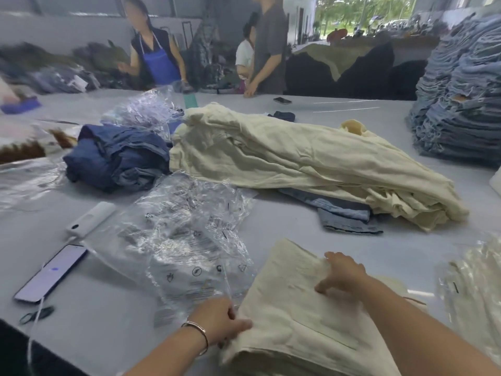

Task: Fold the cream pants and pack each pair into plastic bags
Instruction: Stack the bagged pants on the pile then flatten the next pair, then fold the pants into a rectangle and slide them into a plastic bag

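At twelve o'clock, heaped unfolded cream pants [311, 169], awaiting folding; at six, folded cream pair [306, 318], pressed flat under right hand [342, 273], fingers spread, probably for bagging. Left hand [221, 321] gripping its edge, perhaps also pinching a plastic bag [187, 240] from ten o'clock; beyond, phone [51, 274] and white cable [38, 318], likely clear.

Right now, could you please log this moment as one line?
stage: folding | left hand: grips folded cream pants edge | right hand: presses top | plastic bags: alongside, unfilled
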A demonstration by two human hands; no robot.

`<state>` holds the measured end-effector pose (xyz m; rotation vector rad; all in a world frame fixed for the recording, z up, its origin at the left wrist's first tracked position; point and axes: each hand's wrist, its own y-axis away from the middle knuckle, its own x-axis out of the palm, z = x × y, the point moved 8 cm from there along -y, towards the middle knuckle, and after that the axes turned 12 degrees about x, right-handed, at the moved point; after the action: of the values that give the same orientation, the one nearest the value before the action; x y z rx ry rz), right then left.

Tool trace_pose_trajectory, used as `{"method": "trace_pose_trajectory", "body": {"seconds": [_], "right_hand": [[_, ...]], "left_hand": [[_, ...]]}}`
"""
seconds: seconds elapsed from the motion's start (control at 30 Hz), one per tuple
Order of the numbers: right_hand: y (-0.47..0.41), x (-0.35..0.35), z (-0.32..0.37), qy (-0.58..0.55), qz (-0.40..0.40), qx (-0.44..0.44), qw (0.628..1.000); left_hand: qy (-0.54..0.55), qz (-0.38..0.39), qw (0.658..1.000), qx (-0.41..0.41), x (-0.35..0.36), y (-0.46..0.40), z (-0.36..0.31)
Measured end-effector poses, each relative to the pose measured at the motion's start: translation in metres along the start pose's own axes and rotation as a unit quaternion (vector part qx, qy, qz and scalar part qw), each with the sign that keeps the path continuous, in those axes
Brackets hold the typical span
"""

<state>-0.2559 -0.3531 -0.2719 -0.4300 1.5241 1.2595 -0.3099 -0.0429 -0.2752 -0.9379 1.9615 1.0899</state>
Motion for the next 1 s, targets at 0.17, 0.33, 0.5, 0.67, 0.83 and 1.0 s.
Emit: {"method": "trace_pose_trajectory", "body": {"seconds": [0.17, 0.33, 0.5, 0.67, 0.83, 1.0], "right_hand": [[0.002, -0.009, 0.011, 0.014, -0.010, 0.020, 1.000], [0.064, -0.036, 0.032, 0.062, -0.185, -0.115, 0.974], [0.147, 0.001, 0.028, 0.138, -0.254, -0.219, 0.932], [0.188, 0.058, 0.015, 0.107, -0.403, -0.234, 0.878], [0.183, 0.067, 0.028, 0.097, -0.425, -0.188, 0.880], [0.181, 0.062, 0.045, 0.082, -0.460, -0.181, 0.865]], "left_hand": [[-0.064, -0.014, 0.998, -0.011, -0.001, -0.001, -0.012], [-0.046, -0.035, 0.998, -0.034, 0.010, -0.002, -0.012], [-0.003, -0.076, 0.996, -0.053, 0.009, 0.001, -0.011], [-0.014, -0.104, 0.994, -0.032, 0.008, 0.008, -0.012], [0.021, -0.177, 0.984, 0.032, -0.015, 0.039, 0.023], [-0.123, -0.101, 0.974, 0.162, -0.007, 0.076, 0.060]]}}
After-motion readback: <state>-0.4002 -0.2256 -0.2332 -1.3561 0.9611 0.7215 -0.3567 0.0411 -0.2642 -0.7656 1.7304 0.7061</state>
